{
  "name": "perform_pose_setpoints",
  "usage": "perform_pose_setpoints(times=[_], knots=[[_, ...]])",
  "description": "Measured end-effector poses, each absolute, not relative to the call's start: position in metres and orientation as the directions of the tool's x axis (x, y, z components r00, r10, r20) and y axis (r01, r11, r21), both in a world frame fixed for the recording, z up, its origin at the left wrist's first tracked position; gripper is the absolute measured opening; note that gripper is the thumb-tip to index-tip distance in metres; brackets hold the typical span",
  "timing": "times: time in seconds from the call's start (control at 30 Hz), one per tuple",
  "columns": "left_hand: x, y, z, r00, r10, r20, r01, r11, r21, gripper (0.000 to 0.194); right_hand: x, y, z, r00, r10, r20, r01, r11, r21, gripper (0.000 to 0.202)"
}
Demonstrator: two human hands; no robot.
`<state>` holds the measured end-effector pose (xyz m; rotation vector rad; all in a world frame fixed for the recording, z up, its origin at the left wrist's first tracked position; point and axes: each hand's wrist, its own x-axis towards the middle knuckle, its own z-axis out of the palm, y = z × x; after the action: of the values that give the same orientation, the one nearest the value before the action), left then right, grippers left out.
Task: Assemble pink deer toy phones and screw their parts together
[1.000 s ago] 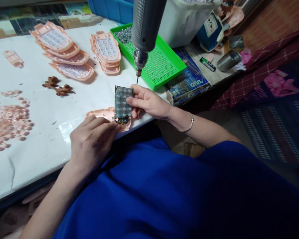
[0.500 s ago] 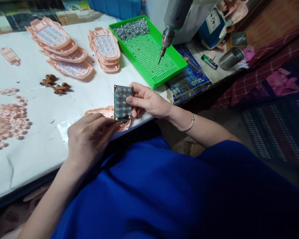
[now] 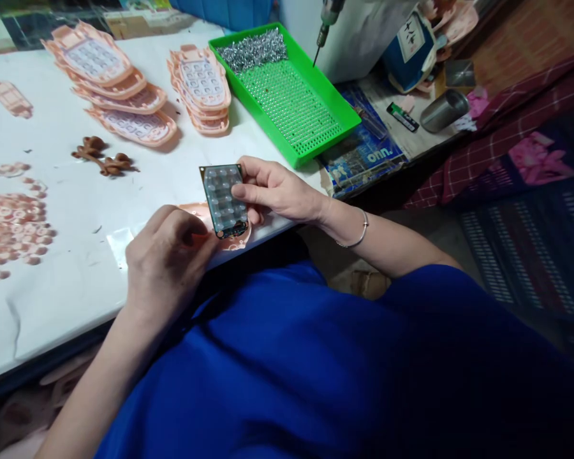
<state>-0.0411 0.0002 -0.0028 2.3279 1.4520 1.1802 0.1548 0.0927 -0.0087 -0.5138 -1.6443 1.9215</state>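
Observation:
My right hand [image 3: 280,191] grips a small circuit board [image 3: 222,203] by its right edge, thumb on the front. A translucent rubber keypad with rows of round bumps covers the board's face. The board is tilted up above a peach-coloured plastic shell [image 3: 236,243] at the table's front edge. My left hand [image 3: 167,258] is closed, its thumb and fingers curled together beside the board's lower left corner. What those fingers pinch, if anything, is hidden. The board and my left hand cover much of the shell.
Two stacks of peach shells with button inserts [image 3: 100,60] [image 3: 201,83] stand further back. A green tray [image 3: 291,156] holds many metal screws. Above it hangs an electric screwdriver [image 3: 326,22]. Small peach buttons [image 3: 16,226] lie left, near a brown figure-like object [image 3: 103,156].
The circuit board has shifted left and turned slightly in my right hand. My left fingers have curled and drawn a little left from its lower corner. The hanging screwdriver sits higher in view.

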Motion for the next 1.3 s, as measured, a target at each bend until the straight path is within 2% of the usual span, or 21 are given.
perform_pose_setpoints(times=[0.23,0.4,0.53,0.67,0.8,1.0,1.17,1.3], knots=[[-0.041,-0.002,-0.009,0.162,0.782,0.602,0.743,-0.498,0.447,0.021,0.151,0.093,-0.009,-0.775,0.630,0.040,-0.098,-0.057,-0.994,0.043],[-0.044,0.000,-0.010,0.210,0.782,0.587,0.750,-0.514,0.416,0.020,0.150,0.096,-0.007,-0.772,0.634,0.034,-0.055,-0.013,-0.998,0.036],[-0.046,0.002,-0.010,0.244,0.784,0.571,0.764,-0.518,0.385,0.019,0.147,0.102,-0.006,-0.777,0.624,0.087,-0.027,0.106,-0.994,0.027],[-0.047,0.003,-0.010,0.250,0.780,0.574,0.769,-0.520,0.372,0.020,0.145,0.109,-0.006,-0.827,0.534,0.176,-0.046,0.248,-0.968,0.016],[-0.048,0.004,-0.010,0.262,0.775,0.575,0.768,-0.528,0.362,0.024,0.144,0.115,-0.007,-0.856,0.467,0.221,-0.057,0.339,-0.939,0.022],[-0.047,0.005,-0.010,0.220,0.803,0.554,0.767,-0.493,0.410,0.028,0.140,0.119,-0.001,-0.849,0.470,0.240,0.037,0.507,-0.861,0.043],[-0.049,0.003,-0.014,0.163,0.837,0.522,0.768,-0.441,0.466,0.034,0.139,0.116,0.002,-0.840,0.490,0.232,0.140,0.609,-0.781,0.039],[-0.050,0.001,-0.017,0.088,0.867,0.491,0.769,-0.373,0.520,0.045,0.138,0.112,0.004,-0.845,0.473,0.250,0.147,0.655,-0.741,0.038]])
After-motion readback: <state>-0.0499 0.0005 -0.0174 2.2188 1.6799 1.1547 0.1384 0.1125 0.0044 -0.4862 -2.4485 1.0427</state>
